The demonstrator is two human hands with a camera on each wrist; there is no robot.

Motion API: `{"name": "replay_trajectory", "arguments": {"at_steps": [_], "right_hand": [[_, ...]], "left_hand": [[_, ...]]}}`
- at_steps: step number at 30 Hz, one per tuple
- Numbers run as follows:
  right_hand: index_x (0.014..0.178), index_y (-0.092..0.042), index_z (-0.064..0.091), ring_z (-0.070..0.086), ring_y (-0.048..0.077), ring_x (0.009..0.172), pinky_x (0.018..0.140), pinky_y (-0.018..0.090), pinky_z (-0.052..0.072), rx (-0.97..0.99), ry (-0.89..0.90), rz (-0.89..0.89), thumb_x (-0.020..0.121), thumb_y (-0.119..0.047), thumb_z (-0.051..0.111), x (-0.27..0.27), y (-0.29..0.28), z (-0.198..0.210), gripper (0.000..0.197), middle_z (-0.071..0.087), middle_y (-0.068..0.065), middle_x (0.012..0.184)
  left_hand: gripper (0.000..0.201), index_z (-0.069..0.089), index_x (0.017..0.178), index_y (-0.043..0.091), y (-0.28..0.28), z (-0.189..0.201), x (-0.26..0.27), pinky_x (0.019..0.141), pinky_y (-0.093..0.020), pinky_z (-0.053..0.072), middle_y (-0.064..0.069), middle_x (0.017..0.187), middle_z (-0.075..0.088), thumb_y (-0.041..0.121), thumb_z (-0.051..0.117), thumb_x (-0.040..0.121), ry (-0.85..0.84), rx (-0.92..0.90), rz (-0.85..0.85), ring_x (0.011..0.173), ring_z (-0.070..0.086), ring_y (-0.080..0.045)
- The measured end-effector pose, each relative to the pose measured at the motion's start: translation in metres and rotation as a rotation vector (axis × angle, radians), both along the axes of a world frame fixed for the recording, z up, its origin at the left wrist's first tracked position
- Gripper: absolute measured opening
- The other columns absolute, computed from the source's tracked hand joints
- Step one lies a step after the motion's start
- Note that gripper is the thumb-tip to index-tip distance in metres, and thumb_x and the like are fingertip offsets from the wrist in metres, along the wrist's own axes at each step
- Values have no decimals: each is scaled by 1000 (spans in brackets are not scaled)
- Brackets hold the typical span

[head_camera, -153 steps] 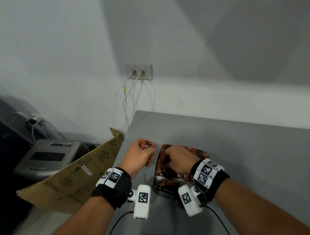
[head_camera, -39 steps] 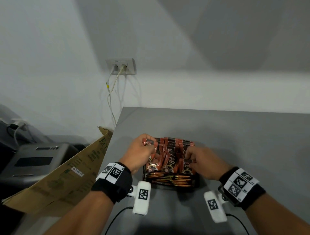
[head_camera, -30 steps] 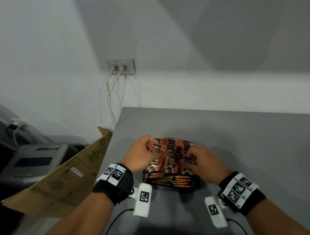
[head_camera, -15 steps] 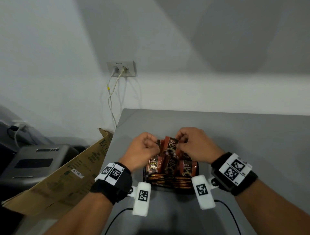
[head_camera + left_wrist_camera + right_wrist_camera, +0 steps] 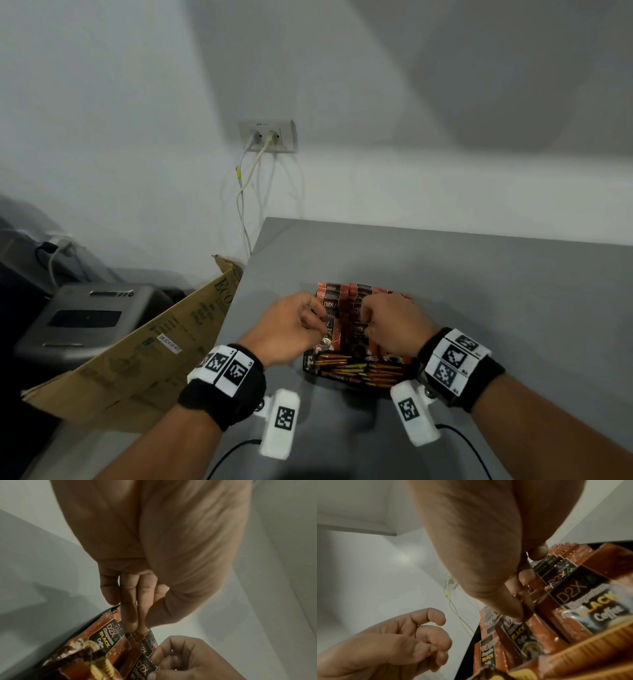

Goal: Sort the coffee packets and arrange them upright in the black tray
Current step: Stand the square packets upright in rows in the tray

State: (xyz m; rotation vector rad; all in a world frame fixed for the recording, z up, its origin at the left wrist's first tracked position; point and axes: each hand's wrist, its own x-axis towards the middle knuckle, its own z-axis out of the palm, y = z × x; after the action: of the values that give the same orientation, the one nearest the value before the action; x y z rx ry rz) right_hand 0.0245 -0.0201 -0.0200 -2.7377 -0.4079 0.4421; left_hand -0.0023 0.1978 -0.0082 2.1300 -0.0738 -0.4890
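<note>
While both hands work over the black tray (image 5: 310, 364), I see the coffee packets (image 5: 330, 310) standing in it in rows at my 12 o'clock, long axes upright and leaning slightly toward me. My left hand (image 5: 291, 329) sits at about 11 o'clock with its fingers (image 5: 130, 609) extended down, tips touching packet tops; I cannot tell whether it pinches one. My right hand (image 5: 390, 325), at 1 o'clock, is the nearer to the middle row and pinches a packet top there between thumb and fingers (image 5: 510, 601). I judge the next tuck calls for a straight push down along that upright axis. The labels read "D2X" and "BLACK Coffee"; a script line between is too blurred. Flat-lying packets with gold streaks fill the tray's 6 o'clock edge.
</note>
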Motion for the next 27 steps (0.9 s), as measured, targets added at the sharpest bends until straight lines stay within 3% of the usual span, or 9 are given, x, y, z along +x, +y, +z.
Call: {"name": "replay_trajectory", "arguments": {"at_steps": [3,5,9,13,17,19,23,27], "right_hand": [[97,-24,64,58,13,90,85,30,50,-36,-37,9,91,-21,66,-1,-2,-2,7,61,-9,97],[101,-26,65,59,13,92,81,28,51,-1,-56,-19,89,-25,69,-2,-7,-1,12,61,-8,101],[99,-27,71,62,1,79,65,16,48,156,47,24,89,-29,71,-12,-28,18,10,67,-12,93],[101,-30,74,63,-6,79,70,11,48,162,201,110,89,-33,72,-30,-47,22,13,67,-23,85],[111,-29,70,60,-6,84,67,8,41,85,163,114,93,-36,67,-39,-52,9,19,68,-17,99],[108,-30,71,62,-6,83,67,9,43,87,122,98,93,-35,67,-41,-50,4,17,69,-17,98],[103,-29,72,66,2,87,81,27,56,81,51,89,91,-32,67,-43,-45,-6,13,71,-13,99],[102,-30,70,64,5,82,71,20,51,50,13,90,92,-30,65,-44,-41,-12,11,65,-15,92]], "left_hand": [[40,61,109,29,-4,0,-1,76,-23,56,9,99,74,5,75,79,36,49,-141,90,69,-6],[45,60,112,31,-7,0,0,80,-23,56,11,102,71,9,79,77,30,114,-259,94,66,-3],[50,59,117,29,-11,-4,4,87,-24,56,12,106,69,12,81,76,29,172,-360,98,64,-2],[42,61,115,26,-14,-6,9,86,-26,58,9,104,69,8,75,80,22,151,-379,96,67,-7],[38,60,111,30,-18,-7,9,88,-30,57,9,102,68,6,69,82,-15,189,-415,95,66,-8],[37,60,113,28,-19,-7,7,86,-26,57,9,103,67,8,69,83,-47,209,-435,95,65,-6],[38,61,112,25,-21,-9,2,81,-22,55,8,105,65,4,67,81,-103,209,-495,94,63,-6],[49,62,119,29,-25,-10,0,80,-25,56,12,106,64,2,62,79,-117,241,-557,93,62,-6]]}}
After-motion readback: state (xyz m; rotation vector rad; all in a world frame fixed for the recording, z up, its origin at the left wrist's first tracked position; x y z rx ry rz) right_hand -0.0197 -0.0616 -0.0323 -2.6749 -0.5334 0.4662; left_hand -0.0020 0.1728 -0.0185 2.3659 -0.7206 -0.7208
